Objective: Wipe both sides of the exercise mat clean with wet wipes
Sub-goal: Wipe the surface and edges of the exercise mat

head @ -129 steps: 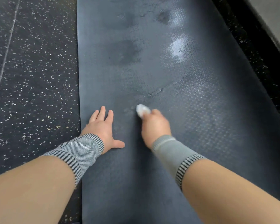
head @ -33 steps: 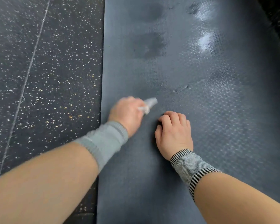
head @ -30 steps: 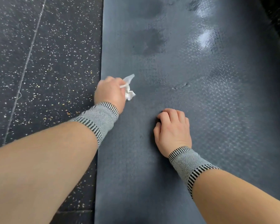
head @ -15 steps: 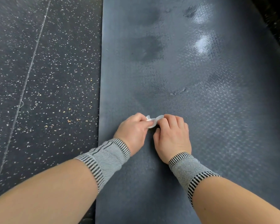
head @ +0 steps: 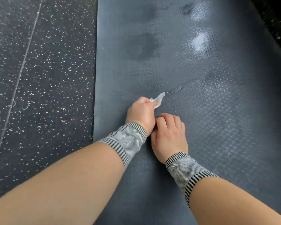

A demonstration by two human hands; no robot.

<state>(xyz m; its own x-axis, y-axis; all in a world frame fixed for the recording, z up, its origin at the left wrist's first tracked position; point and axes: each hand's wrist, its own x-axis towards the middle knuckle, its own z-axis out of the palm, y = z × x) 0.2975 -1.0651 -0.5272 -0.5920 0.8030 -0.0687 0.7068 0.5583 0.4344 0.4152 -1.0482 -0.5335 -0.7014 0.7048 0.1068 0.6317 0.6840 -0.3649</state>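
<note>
Both hands sit close together on the mat (head: 201, 111), near its left edge. The left hand (head: 140, 115) is curled round a crumpled wet wipe (head: 157, 100), whose loose end sticks out past the knuckles toward the far end of the mat; the right hand (head: 169, 135) rests just beside it, touching the left wrist, fingers curled under with nothing visibly in them. That is the reverse of a few seconds ago, when the right hand scrubbed with the wipe and the left lay flat as a brace. About a second ago the wipe was already in the left hand out by the mat's edge, then half a second ago the two hands met over it with the right fingertips on it; now the left has pushed forward again with the wipe alone. Judging by this, the meeting was a quick refold or regrip, and wiping is resuming left-handed on the left strip of the mat. Damp dark patches and wet glare further up suggest that part is already done. Only this upper face shows, lying on the speckled floor (head: 39, 78); the underside presumably remains.
</note>
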